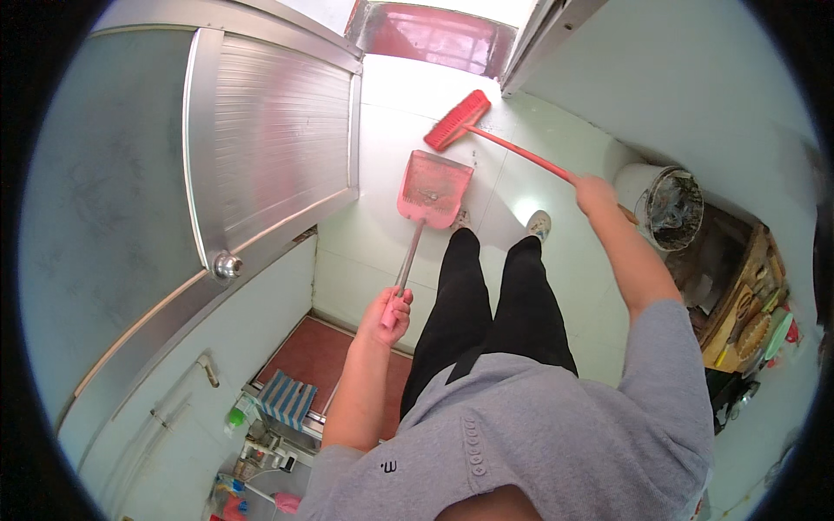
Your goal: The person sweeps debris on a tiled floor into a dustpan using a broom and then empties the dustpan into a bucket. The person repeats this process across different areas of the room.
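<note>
My left hand (pixel 389 316) grips the pink end of the dustpan's metal handle. The pink long-handled dustpan (pixel 434 185) rests near my left shoe with some debris in it. My right hand (pixel 594 194) is closed around the stick of a red broom (pixel 457 120). The broom's head is just beyond the dustpan's front edge, apart from it, with its bristles turned towards the pale tiled floor (pixel 365 251). Small dark bits lie on the floor right of the dustpan's lip.
An aluminium door (pixel 280 124) stands at the left. A red threshold (pixel 430 36) lies ahead. At the right are a white bucket (pixel 635 189) holding refuse and a wooden shelf (pixel 730 338) with scissors and brushes. A striped cloth (pixel 287 398) hangs at lower left.
</note>
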A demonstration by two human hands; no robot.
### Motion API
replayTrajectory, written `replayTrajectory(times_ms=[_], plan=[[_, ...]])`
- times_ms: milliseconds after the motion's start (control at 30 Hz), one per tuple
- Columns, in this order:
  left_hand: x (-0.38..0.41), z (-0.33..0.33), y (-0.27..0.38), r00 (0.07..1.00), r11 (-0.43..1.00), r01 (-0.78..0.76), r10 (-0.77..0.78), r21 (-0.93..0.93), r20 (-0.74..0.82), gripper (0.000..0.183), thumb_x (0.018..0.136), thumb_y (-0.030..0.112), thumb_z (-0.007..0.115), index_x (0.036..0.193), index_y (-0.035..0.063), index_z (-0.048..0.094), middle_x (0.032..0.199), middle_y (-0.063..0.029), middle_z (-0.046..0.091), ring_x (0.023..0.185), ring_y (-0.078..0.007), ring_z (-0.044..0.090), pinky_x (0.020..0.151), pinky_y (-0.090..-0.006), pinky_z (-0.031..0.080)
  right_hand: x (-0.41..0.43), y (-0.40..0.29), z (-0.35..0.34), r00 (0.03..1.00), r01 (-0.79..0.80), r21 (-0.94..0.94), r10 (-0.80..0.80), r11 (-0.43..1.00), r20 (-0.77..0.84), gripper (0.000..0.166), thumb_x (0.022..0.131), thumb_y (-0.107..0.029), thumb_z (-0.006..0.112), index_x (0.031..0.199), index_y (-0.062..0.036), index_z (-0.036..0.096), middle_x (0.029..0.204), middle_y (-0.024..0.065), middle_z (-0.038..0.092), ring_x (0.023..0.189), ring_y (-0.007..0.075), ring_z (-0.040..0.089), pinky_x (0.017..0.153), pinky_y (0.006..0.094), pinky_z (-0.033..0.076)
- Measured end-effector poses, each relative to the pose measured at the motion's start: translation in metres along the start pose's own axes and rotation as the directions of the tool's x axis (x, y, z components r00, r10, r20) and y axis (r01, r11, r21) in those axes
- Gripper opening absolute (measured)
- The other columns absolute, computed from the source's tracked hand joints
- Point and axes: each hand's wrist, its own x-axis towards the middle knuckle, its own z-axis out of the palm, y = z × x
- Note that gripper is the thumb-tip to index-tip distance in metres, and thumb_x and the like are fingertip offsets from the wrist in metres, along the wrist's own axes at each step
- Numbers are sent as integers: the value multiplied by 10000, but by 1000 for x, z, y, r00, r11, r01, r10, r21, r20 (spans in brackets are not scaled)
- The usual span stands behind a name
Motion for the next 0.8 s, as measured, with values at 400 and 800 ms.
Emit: replayTrajectory(times_ms=[400, 800], plan=[[17, 4, -76, 998, 991, -55, 59, -121, 32, 210, 869, 170, 486, 900, -37, 509, 736, -90, 601, 433, -73, 487, 341, -161, 399, -61, 153, -45, 992, 118, -11, -119, 993, -49, 374, 872, -190, 389, 1216, -296, 489, 867, 179, 593, 808, 344, 582, 677, 413, 467], [38, 18, -133, 998, 998, -56, 56, -16, -12, 206, 882, 170, 468, 881, -34, 497, 719, -87, 581, 444, -77, 476, 350, -154, 398, -40, 173, 10, 993, 79, -114, -88, 990, -77, 414, 870, -109, 392, 1233, -290, 476, 863, 135, 602, 799, 305, 604, 656, 420, 488]])
